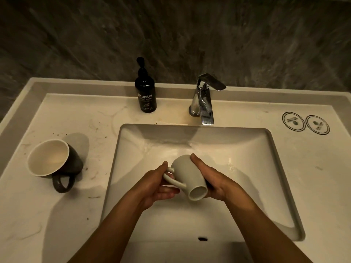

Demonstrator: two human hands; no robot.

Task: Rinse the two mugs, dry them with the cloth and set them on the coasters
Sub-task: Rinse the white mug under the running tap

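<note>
A pale grey mug (187, 173) is held on its side over the sink basin (247, 158), its base toward me and its mouth turned away. My left hand (161, 185) grips the handle and supports the mug from the left. My right hand (210, 179) cups the mug's right side. A dark mug (75, 158) with a cream inside stands on the counter to the left of the basin, handle toward me. Two round coasters (293, 121) (317, 124) lie side by side at the counter's right. No cloth is in view.
A chrome faucet (204, 99) stands behind the basin; no water runs from it. A black hand-wash pump bottle (145, 88) stands left of the faucet. The white counter (57, 215) bears specks and smears on its left side. A dark stone wall rises behind.
</note>
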